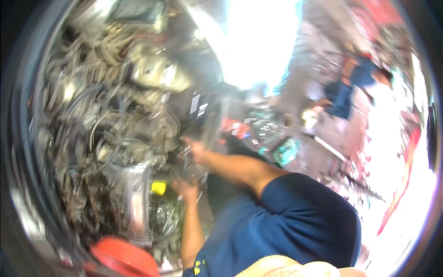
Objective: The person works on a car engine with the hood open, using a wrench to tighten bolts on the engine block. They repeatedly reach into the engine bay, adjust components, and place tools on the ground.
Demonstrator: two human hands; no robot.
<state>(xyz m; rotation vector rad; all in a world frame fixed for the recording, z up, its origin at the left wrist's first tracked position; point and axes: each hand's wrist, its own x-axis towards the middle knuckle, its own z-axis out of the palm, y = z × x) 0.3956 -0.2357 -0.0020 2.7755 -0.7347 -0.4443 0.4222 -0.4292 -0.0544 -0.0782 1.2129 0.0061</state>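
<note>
My right hand (196,151) reaches left from a navy sleeve to the edge of an engine bay. A dark part with a shiny, narrow metal strip (187,158) sits right beside its fingers. Motion smears them, so I cannot tell whether they grip it. Just below, my left hand (185,188) is near the same edge, its fingers apart and nothing visible in them. A yellow cap or block (158,187) lies close to the left hand. Farther left is a ribbed silvery metal cover (134,198) among blurred hoses and engine parts (92,124).
An orange-red rounded object (124,257) is at the lower left. Another person in navy (344,92) crouches at the upper right. On the floor lie a teal crumpled item (286,151), a red item (234,127), and a pale bar (328,147). Glare washes out the top.
</note>
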